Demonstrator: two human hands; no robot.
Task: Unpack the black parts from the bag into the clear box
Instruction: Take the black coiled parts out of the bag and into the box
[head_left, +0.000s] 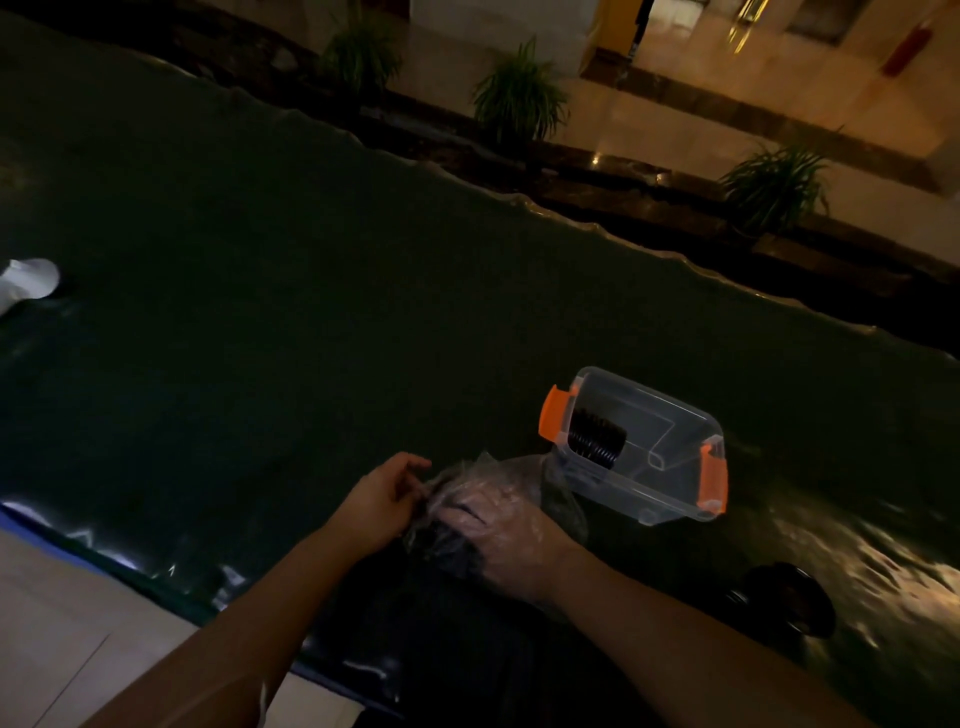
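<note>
White object (28, 280) lying at far left edge of the dark surface (260, 312). Left hand (379, 501) pinching the edge of the clear bag (467, 483) with curled fingers, keeping its mouth open. Right hand (506, 540) sitting inside the bag, seen through the plastic, fingers curled down among dark contents; cannot tell if it is gripping anything. Clear box (639, 447) with orange latches resting just right of the bag, touching it, black parts (595, 434) lying stacked inside at its left end. Dark round object (789, 597) sitting on surface at right, near the right forearm.
</note>
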